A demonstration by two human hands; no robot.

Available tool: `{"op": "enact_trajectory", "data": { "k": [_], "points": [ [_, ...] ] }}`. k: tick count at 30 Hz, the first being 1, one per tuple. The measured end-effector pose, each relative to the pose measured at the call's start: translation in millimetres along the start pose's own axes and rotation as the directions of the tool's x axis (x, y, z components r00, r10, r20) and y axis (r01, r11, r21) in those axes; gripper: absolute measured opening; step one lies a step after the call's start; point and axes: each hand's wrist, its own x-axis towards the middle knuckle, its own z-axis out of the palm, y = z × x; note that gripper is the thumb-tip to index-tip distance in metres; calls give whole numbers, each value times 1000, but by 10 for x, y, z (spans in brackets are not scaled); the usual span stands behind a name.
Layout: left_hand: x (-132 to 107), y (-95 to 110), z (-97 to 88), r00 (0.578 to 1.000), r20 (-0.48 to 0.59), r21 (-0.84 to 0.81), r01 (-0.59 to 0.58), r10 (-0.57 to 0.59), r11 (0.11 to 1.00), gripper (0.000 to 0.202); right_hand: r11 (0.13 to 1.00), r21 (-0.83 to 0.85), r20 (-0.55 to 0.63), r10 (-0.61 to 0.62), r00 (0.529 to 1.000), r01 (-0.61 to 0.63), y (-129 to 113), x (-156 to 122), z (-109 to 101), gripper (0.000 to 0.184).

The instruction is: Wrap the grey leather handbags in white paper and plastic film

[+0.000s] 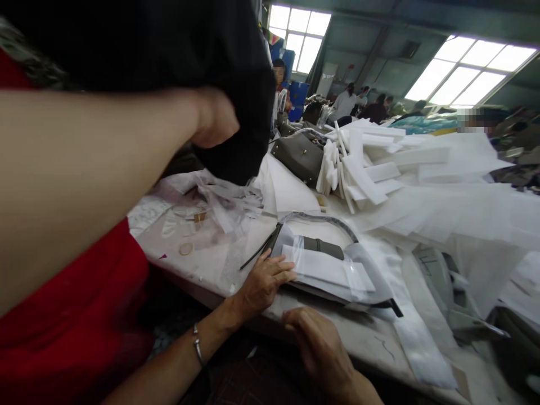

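Where a cluttered worktable (367,337) meets its front edge, a grey bag (382,281) lies under the left hand (264,281)

As daylight enters through tall windows (472,67) at the back, several people (346,104) show beyond the table. At upper left a large, blurred black item (236,67) hangs in view, with a co-worker's bare arm (84,169) stretched across and that co-worker's hand (217,121) against it; I cannot tell whether it grips. Below the arm is a red garment (63,315).

On the far side of the table, white foam strips (371,163) are heaped beside a dark grey-green bag (297,154), and thin white sheets (447,211) spread to the right.

The grey bag lies mid-view, near the front edge, its wrapped handle (346,226) arching toward the far side. White padding (324,267) is fixed to its front with clear bands (355,278); a dark olive tab (329,248) shows just above the padding. To the left lies crumpled clear plastic (219,208).

The left hand rests on the bag's left end, fingers spread and laid over it rather than closed around it. The right hand (318,343) is apart from the bag, near the table's front edge, fingers curled in; I cannot tell whether they hold anything. A metal bracelet (197,343) circles the left wrist. Farther left lie a tan ring (185,248) and a tiny magenta scrap (163,256).
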Motion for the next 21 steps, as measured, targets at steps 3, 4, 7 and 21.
{"op": "enact_trajectory", "data": {
  "k": [3, 4, 7, 21],
  "points": [
    [-31, -1, 45, 999, -18, 56, -42, 43, 998, 29, 996, -89, -55, -1, 998, -4, 76, 187, -137, 15],
    [-39, 6, 54, 998, -26, 76, -49, 51, 996, 29, 991, -136, -57, -8, 998, 1, 115, 258, -174, 15],
    [-41, 64, 38, 998, -34, 124, -57, 62, 991, 35, 966, -258, -6, -24, 1000, 22, 259, 452, -252, 18],
    [196, 336, 130, 917, -215, -115, 317, -335, 941, 15, 943, -183, 94, 300, 949, -280, 596, 751, -236, 17]
  ]
}}
